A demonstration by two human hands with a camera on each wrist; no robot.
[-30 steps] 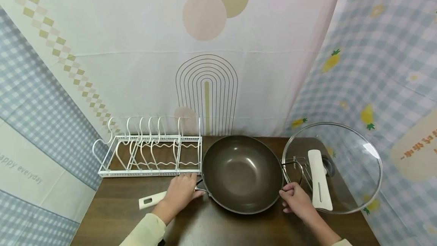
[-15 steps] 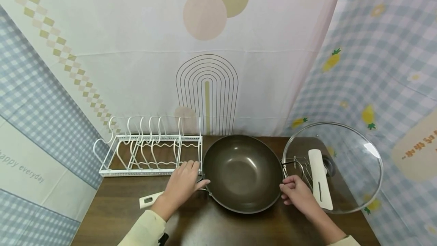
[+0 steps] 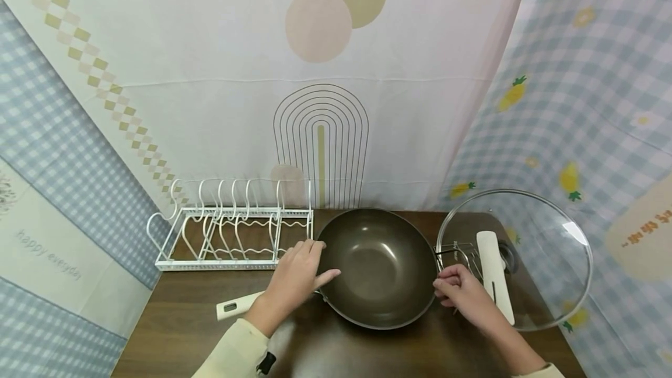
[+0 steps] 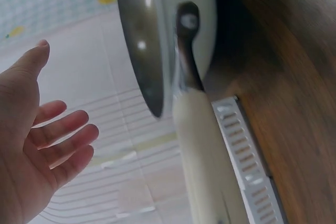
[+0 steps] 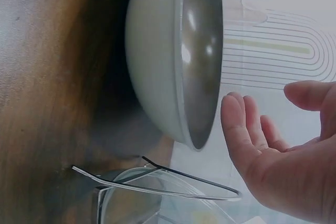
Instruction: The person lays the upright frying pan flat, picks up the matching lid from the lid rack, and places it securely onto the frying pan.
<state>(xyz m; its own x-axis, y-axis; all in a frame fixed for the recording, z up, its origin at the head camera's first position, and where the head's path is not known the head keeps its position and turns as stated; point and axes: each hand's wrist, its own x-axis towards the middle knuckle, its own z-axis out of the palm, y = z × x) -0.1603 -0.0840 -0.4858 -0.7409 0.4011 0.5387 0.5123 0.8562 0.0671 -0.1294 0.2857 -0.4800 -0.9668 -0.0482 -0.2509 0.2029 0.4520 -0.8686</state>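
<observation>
A wok [image 3: 375, 267] with a dark inside and pale outside rests upright on the wooden table. Its cream handle [image 3: 238, 306] points left. Over the wok's left rim, my left hand [image 3: 294, 279] hovers with fingers spread loosely, and the left wrist view shows it apart from the handle. My right hand [image 3: 467, 296] is beside the right rim. In the right wrist view its fingers [image 5: 236, 124] are relaxed, hold nothing and stay a little off the wok [image 5: 155, 51].
Left of the wok stands a white wire rack [image 3: 217, 264] with several dividers. At right, a large glass lid with a white handle [image 3: 493, 273] leans in a metal wire stand [image 5: 157, 179]. Patterned cloths hang behind and at both sides.
My left hand has come up off the handle and shifted right, over the wok's left rim. The right hand has moved slightly up and right. The wok stays put on the table.
</observation>
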